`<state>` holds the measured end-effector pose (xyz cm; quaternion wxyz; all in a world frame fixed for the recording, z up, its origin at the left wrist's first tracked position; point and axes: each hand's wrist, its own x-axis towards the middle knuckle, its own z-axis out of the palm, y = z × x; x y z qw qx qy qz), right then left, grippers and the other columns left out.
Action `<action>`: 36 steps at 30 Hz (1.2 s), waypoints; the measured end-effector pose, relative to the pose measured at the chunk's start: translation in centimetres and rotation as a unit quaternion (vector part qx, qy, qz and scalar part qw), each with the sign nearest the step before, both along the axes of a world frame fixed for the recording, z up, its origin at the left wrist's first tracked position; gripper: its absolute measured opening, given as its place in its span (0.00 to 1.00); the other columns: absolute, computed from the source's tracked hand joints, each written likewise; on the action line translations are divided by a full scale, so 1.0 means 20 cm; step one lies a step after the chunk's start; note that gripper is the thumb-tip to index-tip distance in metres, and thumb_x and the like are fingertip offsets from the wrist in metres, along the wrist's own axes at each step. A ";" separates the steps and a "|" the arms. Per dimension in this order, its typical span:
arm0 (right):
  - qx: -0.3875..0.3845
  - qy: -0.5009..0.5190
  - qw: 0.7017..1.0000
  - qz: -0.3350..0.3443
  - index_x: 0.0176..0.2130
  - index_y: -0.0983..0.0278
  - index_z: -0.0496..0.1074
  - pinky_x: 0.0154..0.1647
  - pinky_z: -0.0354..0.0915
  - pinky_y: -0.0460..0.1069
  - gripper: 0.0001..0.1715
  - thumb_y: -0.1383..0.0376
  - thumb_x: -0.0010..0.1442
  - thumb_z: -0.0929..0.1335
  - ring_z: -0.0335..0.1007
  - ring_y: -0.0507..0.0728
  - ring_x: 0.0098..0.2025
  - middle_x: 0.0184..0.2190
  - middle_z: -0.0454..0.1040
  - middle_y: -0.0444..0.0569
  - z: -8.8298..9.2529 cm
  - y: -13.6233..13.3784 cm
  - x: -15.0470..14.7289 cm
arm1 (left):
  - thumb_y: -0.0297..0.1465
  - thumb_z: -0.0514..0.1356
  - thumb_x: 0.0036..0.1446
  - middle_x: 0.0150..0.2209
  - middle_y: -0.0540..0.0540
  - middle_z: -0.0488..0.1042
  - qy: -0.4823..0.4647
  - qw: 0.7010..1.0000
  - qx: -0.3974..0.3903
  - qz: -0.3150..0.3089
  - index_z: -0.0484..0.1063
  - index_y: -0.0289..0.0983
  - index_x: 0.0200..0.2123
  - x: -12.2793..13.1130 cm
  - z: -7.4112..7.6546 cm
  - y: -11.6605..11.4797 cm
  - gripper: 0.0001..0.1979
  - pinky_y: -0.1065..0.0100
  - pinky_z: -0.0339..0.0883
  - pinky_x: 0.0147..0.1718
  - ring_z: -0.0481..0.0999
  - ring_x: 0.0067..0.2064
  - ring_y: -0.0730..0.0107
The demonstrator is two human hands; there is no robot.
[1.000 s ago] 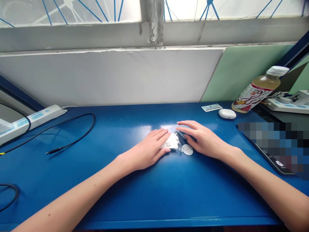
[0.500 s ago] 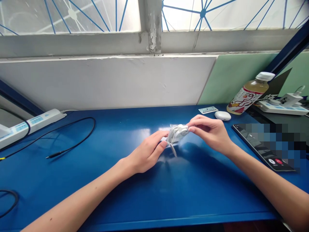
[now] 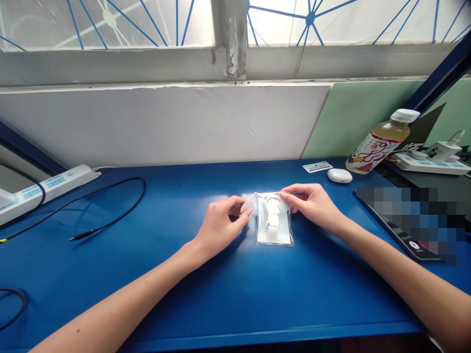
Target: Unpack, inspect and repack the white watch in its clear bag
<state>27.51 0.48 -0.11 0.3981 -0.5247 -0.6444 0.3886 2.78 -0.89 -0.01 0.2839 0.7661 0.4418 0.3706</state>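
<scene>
A clear plastic bag (image 3: 274,235) hangs upright over the blue desk, with a white looped item (image 3: 273,211), perhaps a cable, inside it. My right hand (image 3: 312,203) pinches the bag's upper right corner between thumb and fingers. On the other side, my left hand (image 3: 222,223) is closed on a small pale rounded piece with a ridged edge (image 3: 248,205), right beside the bag's upper left edge. What that piece is, and whether it joins the bag, I cannot tell.
Behind my right hand lie a white earbud case (image 3: 339,175) and a card (image 3: 317,167). A drink bottle (image 3: 377,144) leans at the back right, near a phone (image 3: 401,225). A black cable (image 3: 121,218) and a white power strip (image 3: 55,186) are on the left.
The bag was crumpled and tilted between both hands; now it hangs flat, facing me. My left hand has shifted slightly left and holds the pale ridged piece; my right hand has come slightly left and lower.
</scene>
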 end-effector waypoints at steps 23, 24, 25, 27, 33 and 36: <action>0.184 -0.330 0.899 0.220 0.63 0.63 0.66 0.59 0.67 0.63 0.48 0.46 0.51 0.75 0.67 0.70 0.60 0.59 0.71 0.60 0.04 -0.03 0.08 | 0.46 0.63 0.58 0.62 0.32 0.66 0.219 0.968 0.088 -0.085 0.62 0.32 0.64 -0.06 0.00 0.02 0.36 0.48 0.62 0.60 0.64 0.63 0.45; 0.175 -0.321 0.903 0.226 0.65 0.63 0.64 0.61 0.65 0.63 0.48 0.47 0.52 0.75 0.65 0.70 0.63 0.62 0.69 0.60 0.02 -0.03 0.07 | 0.49 0.64 0.56 0.66 0.31 0.60 0.230 0.963 0.082 -0.110 0.57 0.32 0.67 -0.07 0.00 0.01 0.43 0.47 0.58 0.63 0.57 0.67 0.43; 0.167 -0.311 0.906 0.232 0.67 0.63 0.61 0.63 0.63 0.64 0.49 0.48 0.54 0.74 0.62 0.70 0.65 0.64 0.66 0.60 0.01 -0.04 0.06 | 0.51 0.65 0.54 0.69 0.31 0.55 0.242 0.958 0.073 -0.133 0.53 0.32 0.68 -0.07 0.00 0.01 0.48 0.46 0.54 0.64 0.52 0.70 0.42; 0.154 -0.300 0.910 0.239 0.69 0.62 0.55 0.66 0.59 0.64 0.50 0.49 0.57 0.73 0.56 0.69 0.68 0.68 0.59 0.60 -0.02 -0.05 0.05 | 0.54 0.65 0.53 0.70 0.33 0.53 0.259 0.951 0.053 -0.157 0.50 0.34 0.70 -0.07 -0.01 0.02 0.50 0.44 0.51 0.66 0.46 0.72 0.42; 0.130 -0.325 0.905 0.241 0.71 0.68 0.48 0.69 0.53 0.66 0.64 0.42 0.50 0.74 0.47 0.72 0.71 0.71 0.52 0.65 -0.02 -0.06 0.05 | 0.55 0.65 0.52 0.70 0.35 0.55 0.268 0.953 0.025 -0.137 0.53 0.36 0.69 -0.07 -0.01 0.03 0.50 0.44 0.49 0.66 0.46 0.72 0.41; 0.108 -0.331 0.908 0.236 0.71 0.68 0.48 0.69 0.52 0.66 0.66 0.40 0.49 0.74 0.45 0.71 0.72 0.71 0.51 0.65 -0.03 -0.05 0.04 | 0.56 0.64 0.52 0.71 0.36 0.53 0.275 0.952 0.015 -0.133 0.51 0.37 0.70 -0.07 -0.01 0.03 0.50 0.44 0.49 0.66 0.45 0.72 0.42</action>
